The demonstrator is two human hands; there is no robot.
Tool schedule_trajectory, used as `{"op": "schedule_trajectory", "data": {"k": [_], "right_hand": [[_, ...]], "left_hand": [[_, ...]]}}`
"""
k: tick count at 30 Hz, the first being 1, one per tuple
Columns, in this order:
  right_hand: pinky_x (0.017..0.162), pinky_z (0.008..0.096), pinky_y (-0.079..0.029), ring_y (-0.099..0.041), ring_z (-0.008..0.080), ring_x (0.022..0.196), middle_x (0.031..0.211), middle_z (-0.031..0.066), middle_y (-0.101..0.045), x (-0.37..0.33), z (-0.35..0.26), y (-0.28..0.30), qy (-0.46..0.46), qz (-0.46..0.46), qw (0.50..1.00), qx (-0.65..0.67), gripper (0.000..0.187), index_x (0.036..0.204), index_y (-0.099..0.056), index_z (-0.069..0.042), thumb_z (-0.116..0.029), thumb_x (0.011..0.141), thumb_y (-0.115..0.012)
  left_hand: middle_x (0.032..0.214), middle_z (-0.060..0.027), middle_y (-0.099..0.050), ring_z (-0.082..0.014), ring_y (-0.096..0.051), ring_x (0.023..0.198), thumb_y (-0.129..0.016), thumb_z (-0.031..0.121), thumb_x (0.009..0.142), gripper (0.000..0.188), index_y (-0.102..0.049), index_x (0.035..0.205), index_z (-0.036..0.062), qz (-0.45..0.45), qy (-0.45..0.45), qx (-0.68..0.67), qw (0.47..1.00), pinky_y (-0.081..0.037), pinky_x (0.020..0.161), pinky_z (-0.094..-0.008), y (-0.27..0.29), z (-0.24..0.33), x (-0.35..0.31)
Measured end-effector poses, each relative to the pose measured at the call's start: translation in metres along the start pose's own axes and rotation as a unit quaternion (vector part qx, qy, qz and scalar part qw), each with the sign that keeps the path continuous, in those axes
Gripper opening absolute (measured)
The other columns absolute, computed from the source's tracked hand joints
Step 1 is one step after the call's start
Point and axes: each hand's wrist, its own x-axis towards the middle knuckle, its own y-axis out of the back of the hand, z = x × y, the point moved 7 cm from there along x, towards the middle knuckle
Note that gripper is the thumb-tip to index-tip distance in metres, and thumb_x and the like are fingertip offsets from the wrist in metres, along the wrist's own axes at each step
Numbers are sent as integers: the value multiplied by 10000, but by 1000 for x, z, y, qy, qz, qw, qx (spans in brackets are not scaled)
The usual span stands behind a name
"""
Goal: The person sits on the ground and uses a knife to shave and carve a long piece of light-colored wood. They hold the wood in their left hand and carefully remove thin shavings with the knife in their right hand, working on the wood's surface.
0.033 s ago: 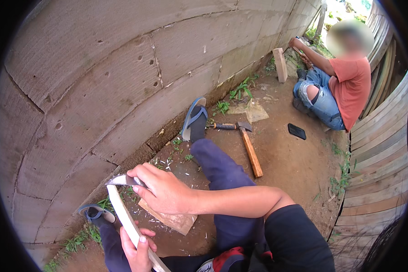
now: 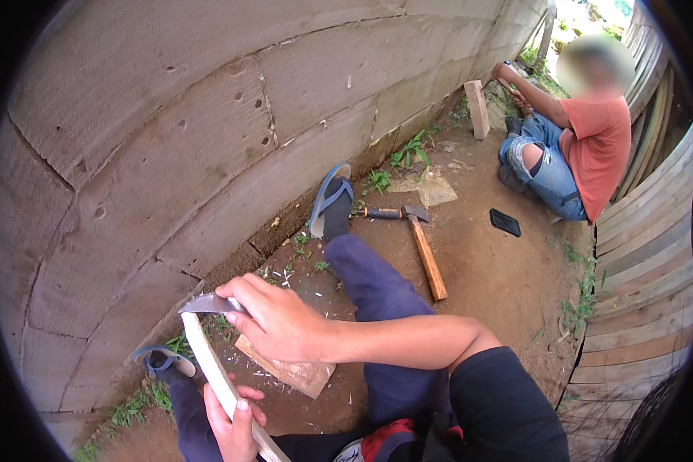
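Observation:
A pale, whittled wooden stick [image 2: 210, 360] slants up and away from my lap. My left hand [image 2: 235, 431] is wrapped round its lower part, thumb on the near side. In my right hand [image 2: 277, 319] is a knife [image 2: 208, 304] with a short, curved blade, its handle mostly hidden by my fingers. The blade lies across the stick's far end, its tip pointing left, and appears to touch the wood. Below my right hand, a flat piece of wood [image 2: 304, 375] rests on the ground, with pale shavings scattered around it.
A hatchet [image 2: 425, 258] with a wooden handle lies across a black-handled tool [image 2: 383, 213] beyond my knee. Further right is a black phone [image 2: 504, 222]. A person [image 2: 597, 138] in an orange shirt sits near an upright wood block [image 2: 477, 110]. A block wall [image 2: 169, 154] rises at left, wooden slats [image 2: 639, 308] at right.
The knife blade has turned slightly, so its flat side looks broader and darker. My right hand has shifted barely; my left hand and the stick stay in place.

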Motion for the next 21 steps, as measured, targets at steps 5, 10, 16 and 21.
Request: {"op": "schedule_trajectory", "data": {"k": [5, 10, 16, 21], "right_hand": [[763, 392, -488, -605, 325, 897, 1024, 170, -545, 4, -7, 11, -2, -16, 1000, 23, 289, 1174, -490, -16, -115, 911, -560], [733, 381, -496, -605, 309, 845, 1016, 159, -541, 0, -10, 5, 52, -37, 997, 40, 297, 1174, -494, -13, -111, 901, -560], [721, 396, -509, -609, 329, 836, 1009, 141, -531, -8, -23, -1, 86, -93, 991, 52, 298, 1172, -508, -43, -134, 893, -561], [698, 436, -514, -608, 362, 832, 1001, 139, -534, -10, -24, -1, 91, -102, 990, 35, 306, 1164, -502, -55, -158, 885, -572]], "left_hand": [[844, -103, -601, -96, -516, 543, -603, 235, 909, 439, -398, 1229, 16, -4, 12, 41, 999, -440, 487, -207, 1, -8, 3], [851, -105, -602, -98, -516, 549, -606, 238, 906, 447, -394, 1231, 16, -7, 14, 34, 999, -450, 506, -214, 0, -11, 4], [863, -94, -601, -95, -529, 597, -613, 252, 903, 431, -405, 1204, 25, -1, 16, 42, 999, -464, 541, -210, -2, -16, 7], [867, -78, -592, -90, -530, 614, -618, 270, 900, 411, -422, 1169, 30, -20, 3, 54, 998, -464, 545, -205, -4, -21, 10]]}}
